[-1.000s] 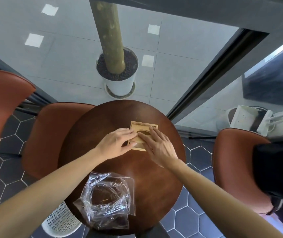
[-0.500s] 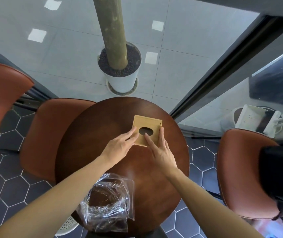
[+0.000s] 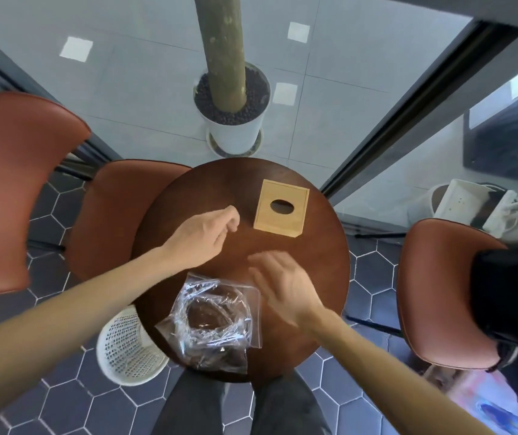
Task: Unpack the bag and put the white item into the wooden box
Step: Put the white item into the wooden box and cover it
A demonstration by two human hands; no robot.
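A flat wooden box (image 3: 281,212) with a dark oval hole in its lid lies closed on the far right part of the round brown table (image 3: 323,277). No white item shows. A crumpled clear plastic bag (image 3: 215,318) lies at the table's near edge. My left hand (image 3: 202,235) hovers left of the box with fingers loosely curled and holds nothing. My right hand (image 3: 285,285) is blurred above the table, just right of the bag, fingers spread and empty. Neither hand touches the box.
Brown chairs stand at the left (image 3: 16,189), behind the table's left side (image 3: 116,215) and at the right (image 3: 439,293). A white perforated basket (image 3: 125,346) sits on the floor below the table's left edge. A potted trunk (image 3: 232,120) stands beyond the table.
Both hands have let go of the wooden box and drawn back toward me. The right hand has moved down next to the plastic bag. The box now lies alone with its lid on.
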